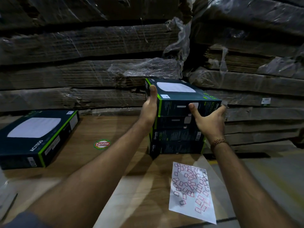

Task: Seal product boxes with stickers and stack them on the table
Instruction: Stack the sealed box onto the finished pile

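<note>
1. Both hands clasp the top box at centre right of the frame: the left hand wraps its left edge with the thumb up over the top corner, and the right hand grips its near right corner, thumb pressed on the front face and fingers curled round the right side.
2. That box sits on, or just above, a stack of boxes of the same kind. It looks turned a little off the ones beneath, so I judge it is being set down and not yet squared.
3. Risk: if released while skewed, the overhanging corner could tip the box or nudge the stack, which stands near the edge of the cardboard table surface.
4. Whether a seal is on the flap I cannot tell; a small white label shows on top, nothing clearer.
5. Just below the stack lies the sticker sheet; a falling box, or a forearm drawn back low, could drag it off.
6. Another box lies flat at the left, well apart, with a round Patelsa sticker between.
7. Shrink-wrapped cardboard bundles fill the background.
</note>
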Motion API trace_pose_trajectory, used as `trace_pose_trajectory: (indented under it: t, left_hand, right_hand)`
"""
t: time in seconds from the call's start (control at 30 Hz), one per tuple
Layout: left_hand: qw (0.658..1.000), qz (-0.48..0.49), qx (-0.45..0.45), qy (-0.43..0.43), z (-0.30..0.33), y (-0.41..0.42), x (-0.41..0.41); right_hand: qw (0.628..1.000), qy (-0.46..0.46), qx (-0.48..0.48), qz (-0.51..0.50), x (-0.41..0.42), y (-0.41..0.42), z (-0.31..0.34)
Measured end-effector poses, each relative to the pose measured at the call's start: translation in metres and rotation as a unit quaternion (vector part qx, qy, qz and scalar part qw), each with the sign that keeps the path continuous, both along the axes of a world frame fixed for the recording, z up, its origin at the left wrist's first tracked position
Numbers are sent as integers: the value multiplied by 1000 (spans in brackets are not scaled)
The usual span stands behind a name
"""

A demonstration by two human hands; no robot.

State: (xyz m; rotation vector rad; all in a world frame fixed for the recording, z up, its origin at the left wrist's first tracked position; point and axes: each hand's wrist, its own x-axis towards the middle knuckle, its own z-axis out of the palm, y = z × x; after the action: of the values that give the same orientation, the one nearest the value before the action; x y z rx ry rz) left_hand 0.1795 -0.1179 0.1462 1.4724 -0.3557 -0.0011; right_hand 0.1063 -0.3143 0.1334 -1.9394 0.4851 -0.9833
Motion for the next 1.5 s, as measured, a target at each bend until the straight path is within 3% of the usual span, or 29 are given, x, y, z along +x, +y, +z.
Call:
trace_pose_trajectory:
  t: [0.13, 0.27, 1.03, 1.23, 1.37, 1.5]
  left_hand:
    - [992, 36, 72, -100, -29, 2, -18]
    - [983, 51, 102, -142, -47, 5, -15]
    - [983, 83, 120, -114, -43, 9, -12]
    - [987, 22, 136, -81, -70, 16, -12]
    - [986, 16, 151, -64, -69, 18, -12]
    - [988, 3, 142, -57, -75, 18, -7]
  right_hand:
    - [1000, 10, -23, 12, 3, -6, -4]
    - [999, 25, -29, 29, 3, -12, -6]
    - [997, 13, -45, 62, 5, -27, -20]
    - [988, 33, 56, 137, 1, -32, -31]
    - [975, -11, 142, 169, 5, -26, -38]
    - [978, -22, 129, 165, 9, -27, -42]
